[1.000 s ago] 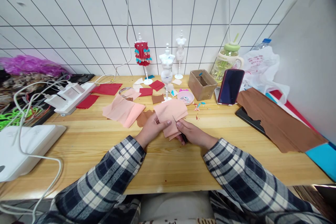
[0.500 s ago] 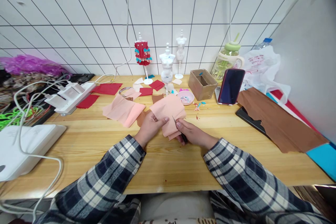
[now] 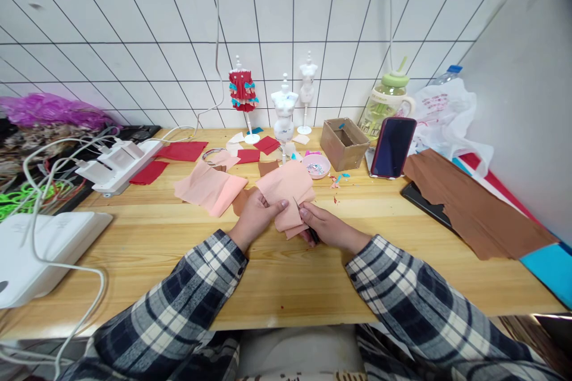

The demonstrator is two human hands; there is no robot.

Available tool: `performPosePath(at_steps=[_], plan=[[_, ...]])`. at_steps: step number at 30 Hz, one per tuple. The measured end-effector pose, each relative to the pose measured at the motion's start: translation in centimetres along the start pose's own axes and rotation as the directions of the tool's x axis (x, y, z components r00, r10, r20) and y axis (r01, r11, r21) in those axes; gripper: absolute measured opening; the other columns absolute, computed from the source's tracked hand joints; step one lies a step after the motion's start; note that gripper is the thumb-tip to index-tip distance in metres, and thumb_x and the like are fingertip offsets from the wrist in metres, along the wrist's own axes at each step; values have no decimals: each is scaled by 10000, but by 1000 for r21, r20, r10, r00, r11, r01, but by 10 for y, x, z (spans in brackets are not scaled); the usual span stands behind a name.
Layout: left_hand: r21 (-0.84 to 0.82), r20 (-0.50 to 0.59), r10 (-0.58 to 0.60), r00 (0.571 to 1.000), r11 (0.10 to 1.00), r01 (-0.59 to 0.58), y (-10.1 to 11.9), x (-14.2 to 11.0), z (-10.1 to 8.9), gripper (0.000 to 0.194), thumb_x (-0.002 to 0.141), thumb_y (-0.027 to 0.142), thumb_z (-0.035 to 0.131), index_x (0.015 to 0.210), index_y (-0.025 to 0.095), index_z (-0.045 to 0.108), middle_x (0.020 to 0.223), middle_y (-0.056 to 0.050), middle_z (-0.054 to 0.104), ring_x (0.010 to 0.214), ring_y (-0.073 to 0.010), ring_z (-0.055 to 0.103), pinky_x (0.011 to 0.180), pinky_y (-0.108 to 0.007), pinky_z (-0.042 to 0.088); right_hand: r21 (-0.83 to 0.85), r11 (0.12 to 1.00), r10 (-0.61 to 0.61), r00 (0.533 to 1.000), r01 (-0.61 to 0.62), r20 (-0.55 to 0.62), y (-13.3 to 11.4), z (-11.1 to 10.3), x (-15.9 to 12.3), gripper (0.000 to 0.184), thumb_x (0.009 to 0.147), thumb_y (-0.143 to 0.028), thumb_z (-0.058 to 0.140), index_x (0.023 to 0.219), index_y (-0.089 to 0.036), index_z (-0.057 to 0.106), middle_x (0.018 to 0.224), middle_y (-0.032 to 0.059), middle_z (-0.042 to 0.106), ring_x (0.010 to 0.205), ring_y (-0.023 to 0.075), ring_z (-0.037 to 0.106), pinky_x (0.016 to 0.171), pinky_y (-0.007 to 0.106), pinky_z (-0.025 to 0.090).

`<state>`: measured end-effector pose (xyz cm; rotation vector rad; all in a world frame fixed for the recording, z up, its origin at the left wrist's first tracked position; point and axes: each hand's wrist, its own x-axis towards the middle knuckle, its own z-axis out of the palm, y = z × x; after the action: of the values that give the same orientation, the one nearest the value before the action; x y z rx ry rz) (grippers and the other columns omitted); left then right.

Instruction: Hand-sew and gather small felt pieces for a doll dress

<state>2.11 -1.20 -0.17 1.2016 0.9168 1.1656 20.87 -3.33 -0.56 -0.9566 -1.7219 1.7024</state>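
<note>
My left hand (image 3: 257, 214) pinches a folded sheet of peach crepe paper (image 3: 288, 187), thumb on top. In my right hand (image 3: 328, 223) are small scissors (image 3: 314, 235) with dark handles; one thin blade lies over the paper near its right edge. The fingers of that hand are partly hidden beneath the sheet. Another piece of peach crepe paper (image 3: 210, 187) lies on the table to the left of my hands. A brown paper piece (image 3: 241, 201) shows next to my left hand.
Behind my hands stand white mini mannequins (image 3: 285, 110), one in a red ruffled dress (image 3: 243, 92). A pink dish of beads (image 3: 316, 174), a cardboard box (image 3: 344, 149) and a propped phone (image 3: 393, 147) are right of them. A power strip (image 3: 120, 166) lies left, brown paper (image 3: 478, 208) right.
</note>
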Motion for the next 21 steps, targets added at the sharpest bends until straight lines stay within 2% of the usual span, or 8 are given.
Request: performPosePath(at_steps=[4,8,14,21], plan=[[1,29,-21,999,1000,21,0,0,0,749,666,384,809,1305,120,519,1288,-163,625,1191,-328,584,1028,-492,448,10,1000,-1,1000,1,0,-1,0,0,498,880,-710,355,825,-217,394,569,-59,503,447,95,462,433,225,390],[19,73,-47,996,999,46,-1,0,-2,707,657,395,815,1248,109,554,1257,-165,644,1163,-327,600,1011,-474,461,11,1000,0,1000,0,-1,-1,0,0,519,870,-727,355,822,-213,404,576,-56,508,447,93,467,435,225,399],[4,126,-72,989,997,73,-1,-2,0,679,678,333,809,1262,134,527,1272,-159,638,1144,-324,615,969,-459,493,9,1000,-7,1000,8,-17,-1,0,-1,516,864,-735,359,822,-224,407,588,-48,516,461,107,482,443,242,412],[-5,87,-66,994,998,67,-2,-1,0,694,665,295,817,1261,123,506,1316,-173,604,1194,-329,581,996,-466,472,-10,1000,-3,1000,3,-31,0,0,-1,509,879,-724,339,841,-221,407,596,-48,522,455,103,477,439,239,410]])
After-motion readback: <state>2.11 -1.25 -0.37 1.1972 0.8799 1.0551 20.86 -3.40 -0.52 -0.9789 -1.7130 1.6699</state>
